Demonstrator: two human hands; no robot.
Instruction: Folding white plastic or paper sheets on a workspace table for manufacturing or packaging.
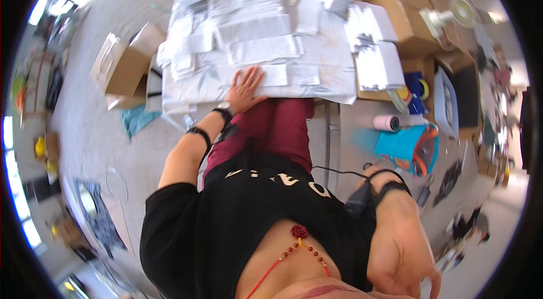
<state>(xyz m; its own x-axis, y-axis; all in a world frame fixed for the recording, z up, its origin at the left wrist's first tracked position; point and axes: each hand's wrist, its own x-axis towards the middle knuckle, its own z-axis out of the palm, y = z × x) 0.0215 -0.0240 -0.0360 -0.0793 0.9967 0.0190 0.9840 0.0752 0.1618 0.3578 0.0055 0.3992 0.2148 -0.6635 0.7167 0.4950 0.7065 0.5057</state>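
Observation:
My left hand [246, 90] lies flat with its fingers spread on the near edge of the table. Its fingertips reach beside the flat white paper pieces [275, 75]. A watch and dark straps circle that wrist and forearm. Beyond it, overlapping white paper sheets [253, 29] are laid out in rows. My right hand [401, 254] is raised close to the camera at the lower right, well away from the table. Dark bands with a small black device [362, 202] and a cable sit at its wrist. Most of its fingers are hidden or cut off, so its grip is unclear.
A pale patterned cloth [209, 89] covers the table. White stacks [378, 64] stand along its right side, near cardboard boxes [399, 13] and a small fan [452, 16]. A pink cup [386, 123] and a blue bag [404, 149] are right of me; an open carton [129, 70] is left.

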